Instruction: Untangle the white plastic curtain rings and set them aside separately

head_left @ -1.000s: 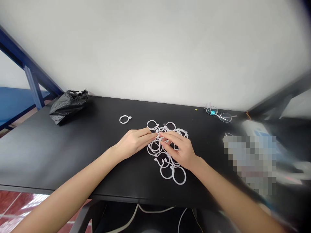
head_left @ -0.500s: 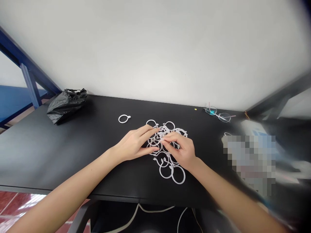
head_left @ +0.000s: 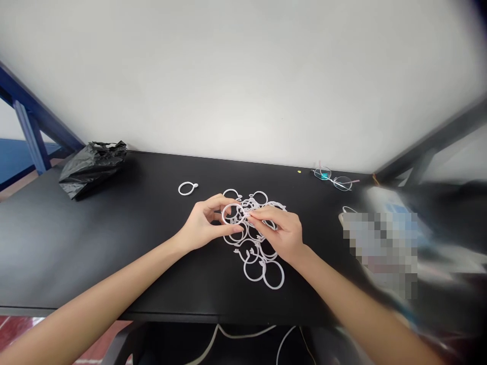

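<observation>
My right hand [head_left: 279,228] pinches the small clasp end of a white plastic curtain ring [head_left: 223,219] between thumb and fingertips. The ring is lifted over a pile of similar white rings [head_left: 274,288]. Around its left side is my left hand [head_left: 205,223], thumb and fingers apart; whether it touches the ring is hard to tell. My hands hide part of the pile. To the left, a single white ring [head_left: 185,193] lies apart on the black table [head_left: 160,274].
A crumpled black plastic bag [head_left: 93,167] sits at the back left. Eyeglasses [head_left: 342,183] lie near the wall at back right. A blurred, pixelated package [head_left: 380,248] occupies the right side. Cables [head_left: 247,334] hang below the table's front edge.
A ring has come up into view between my hands, with my right fingers at its clasp. My left fingers have curled round its side. The whole view has shifted slightly.
</observation>
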Demonstrator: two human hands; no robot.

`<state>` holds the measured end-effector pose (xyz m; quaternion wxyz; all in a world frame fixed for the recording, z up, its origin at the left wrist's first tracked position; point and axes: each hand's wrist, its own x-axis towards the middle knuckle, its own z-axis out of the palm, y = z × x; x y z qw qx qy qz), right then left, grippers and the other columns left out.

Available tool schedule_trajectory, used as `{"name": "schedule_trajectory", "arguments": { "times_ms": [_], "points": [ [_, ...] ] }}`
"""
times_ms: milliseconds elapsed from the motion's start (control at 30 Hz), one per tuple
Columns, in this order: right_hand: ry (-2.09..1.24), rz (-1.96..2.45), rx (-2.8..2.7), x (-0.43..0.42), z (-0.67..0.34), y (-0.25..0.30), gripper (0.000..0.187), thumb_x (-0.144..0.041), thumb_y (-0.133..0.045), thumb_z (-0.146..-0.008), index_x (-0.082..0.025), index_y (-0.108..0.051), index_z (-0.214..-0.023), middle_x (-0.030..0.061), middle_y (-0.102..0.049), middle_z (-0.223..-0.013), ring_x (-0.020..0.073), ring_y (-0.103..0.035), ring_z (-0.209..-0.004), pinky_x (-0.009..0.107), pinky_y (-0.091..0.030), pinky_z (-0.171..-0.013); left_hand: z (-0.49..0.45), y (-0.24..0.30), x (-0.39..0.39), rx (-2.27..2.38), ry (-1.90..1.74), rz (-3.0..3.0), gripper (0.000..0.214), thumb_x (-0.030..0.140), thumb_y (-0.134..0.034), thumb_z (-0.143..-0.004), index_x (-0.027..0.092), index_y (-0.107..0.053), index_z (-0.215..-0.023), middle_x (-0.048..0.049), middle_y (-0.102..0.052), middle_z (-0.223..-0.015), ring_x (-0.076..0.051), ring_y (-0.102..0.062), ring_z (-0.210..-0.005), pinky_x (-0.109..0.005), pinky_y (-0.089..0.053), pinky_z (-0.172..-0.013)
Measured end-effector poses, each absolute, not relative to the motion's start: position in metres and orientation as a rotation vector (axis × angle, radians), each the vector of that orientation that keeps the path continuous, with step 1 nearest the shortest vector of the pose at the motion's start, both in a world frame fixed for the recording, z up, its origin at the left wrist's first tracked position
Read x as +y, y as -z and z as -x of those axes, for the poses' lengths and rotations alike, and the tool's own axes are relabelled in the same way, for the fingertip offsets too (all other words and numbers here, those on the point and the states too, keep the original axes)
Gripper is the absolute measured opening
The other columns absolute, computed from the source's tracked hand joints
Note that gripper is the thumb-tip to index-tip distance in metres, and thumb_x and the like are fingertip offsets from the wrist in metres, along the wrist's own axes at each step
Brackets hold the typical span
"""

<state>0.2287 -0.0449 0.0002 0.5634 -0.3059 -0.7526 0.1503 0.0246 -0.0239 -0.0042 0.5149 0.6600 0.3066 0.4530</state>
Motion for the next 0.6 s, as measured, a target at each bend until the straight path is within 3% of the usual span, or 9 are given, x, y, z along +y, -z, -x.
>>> {"name": "schedule_trajectory", "arguments": {
  "times_ms": [267, 600],
  "points": [
    [-0.571, 0.785, -1.624, -0.051, -0.221, 0.004, 0.01, -0.013, -0.071, -0.084, -0.022, -0.075, -0.084, 0.0035, -0.078, -0.079, 0.0191, -0.075, -0.069, 0.031, -0.064, -0.065, -0.02, 0.0, -0.024, 0.791, -1.125, -1.749, 0.042, 0.039, -0.082, -0.074, 0.018, -0.07, -0.108, 0.0033, -0.043, -0.075, -0.009, -0.045, -0.064, -0.023, -0.05, -0.057],
    [-0.353, 0.619, -1.68, -0.057, -0.217, -0.003, 0.024, -0.003, -0.068, -0.083, -0.022, -0.075, -0.096, 0.0043, -0.079, -0.086, 0.0179, -0.075, -0.07, 0.029, -0.063, -0.06, -0.013, -0.014, -0.034, 0.835, -1.204, -2.404, 0.042, 0.046, -0.063, -0.091, 0.019, -0.056, -0.122, 0.0029, -0.046, -0.075, -0.012, -0.05, -0.065, -0.026, -0.049, -0.063]
  ]
}}
